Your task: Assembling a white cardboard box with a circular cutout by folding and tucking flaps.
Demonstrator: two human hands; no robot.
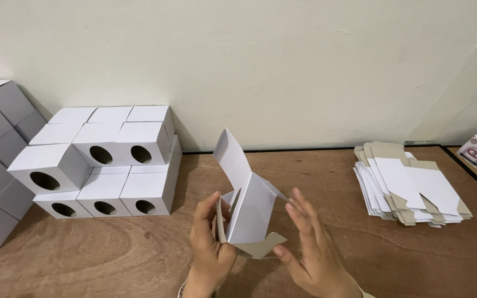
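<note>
Half-folded white carton (248, 207) pinched in left hand (210, 241) fingers, right hand (310, 248) fingers spread beside it.

half-folded carton (248, 205): white, grey-brown inside | stacked boxes (106, 160): white | table (111, 259): brown wood grain

Wooden table (139, 259), stacked white boxes (103, 165) (holed), flat blanks (409, 187)

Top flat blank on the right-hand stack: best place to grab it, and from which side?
Probably the top flat blank's near edge, coming from the front. Its grey tabs stick out past the stack there, so a pinch grip gets under one sheet. The wall blocks the far side.
</note>
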